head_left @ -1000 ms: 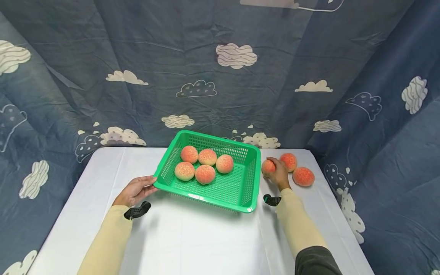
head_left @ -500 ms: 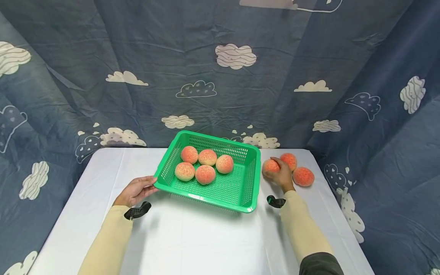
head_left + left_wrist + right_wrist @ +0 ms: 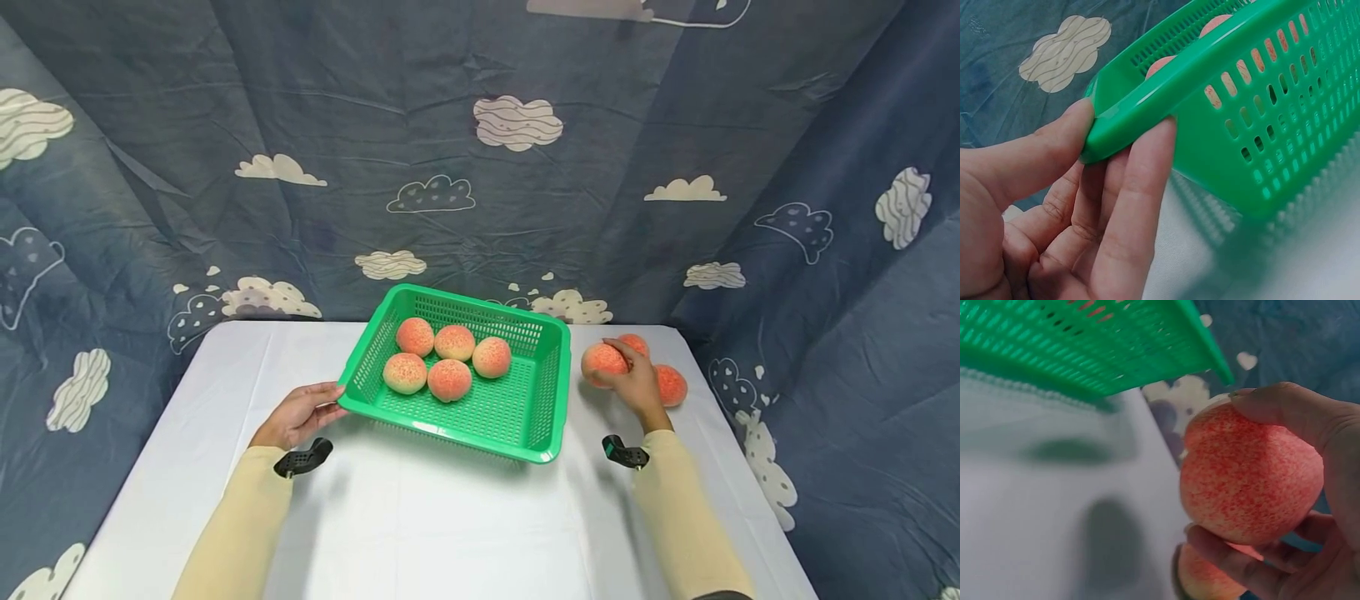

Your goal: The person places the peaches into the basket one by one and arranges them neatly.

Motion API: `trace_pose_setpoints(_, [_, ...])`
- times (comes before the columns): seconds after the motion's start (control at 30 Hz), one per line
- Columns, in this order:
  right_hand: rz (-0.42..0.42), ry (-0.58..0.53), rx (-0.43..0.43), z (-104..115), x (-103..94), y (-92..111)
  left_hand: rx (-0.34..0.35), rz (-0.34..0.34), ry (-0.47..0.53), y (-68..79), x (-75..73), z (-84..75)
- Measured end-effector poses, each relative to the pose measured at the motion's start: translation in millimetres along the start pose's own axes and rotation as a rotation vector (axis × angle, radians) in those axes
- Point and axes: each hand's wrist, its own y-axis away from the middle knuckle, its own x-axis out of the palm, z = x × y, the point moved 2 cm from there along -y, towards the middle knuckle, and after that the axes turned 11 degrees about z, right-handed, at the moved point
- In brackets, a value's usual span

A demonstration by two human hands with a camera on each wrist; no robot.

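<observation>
A green plastic basket (image 3: 502,417) with slotted walls stands mid-table, turned at a slight angle. Several speckled pink-yellow peaches (image 3: 450,380) lie in its left and middle part. My left hand (image 3: 300,414) pinches the basket's near left corner; in the left wrist view the thumb is on the rim (image 3: 1141,100) and the fingers are beneath it. To the right of the basket, my right hand (image 3: 636,382) holds a peach (image 3: 1250,472) between thumb and fingers. Two more peaches are beside that hand, one behind it (image 3: 635,343) and one to its right (image 3: 670,385), both partly hidden.
A white-covered table (image 3: 450,517) carries everything. Dark blue cloth (image 3: 435,100) printed with clouds hangs behind the table and along both sides. Black devices are strapped on the left wrist (image 3: 303,458) and right wrist (image 3: 625,452).
My right hand has moved a little to the right with the peach, which shows larger and now overlaps the peaches behind. My left hand keeps its place on the basket corner.
</observation>
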Motion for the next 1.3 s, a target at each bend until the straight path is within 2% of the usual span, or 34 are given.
trace_pose_setpoints(0.23, [0.049, -0.026, -0.02, 15.7, -7.8, 14.7, -0.003, 0.0, 0.004, -0.1, -0.1, 0.5])
trace_pose_setpoints(0.63, [0.094, -0.016, 0.015, 44.6, -16.0, 33.1, -0.014, -0.019, 0.019, -1.2, -0.7, 0.8])
trace_pose_setpoints(0.93, [0.112, -0.061, 0.03, 64.8, -8.7, 40.9, -0.015, -0.004, 0.037, -0.2, -0.8, 0.3])
trace_pose_setpoints(1.13, [0.186, -0.113, -0.025, 82.4, 0.5, 38.5, -0.009, -0.01, 0.044, 0.0, -1.6, -0.4])
trace_pose_setpoints(1.3, [0.22, -0.107, -0.064, 95.5, 10.2, 37.2, -0.009, -0.018, 0.005, -2.3, -1.5, 1.4])
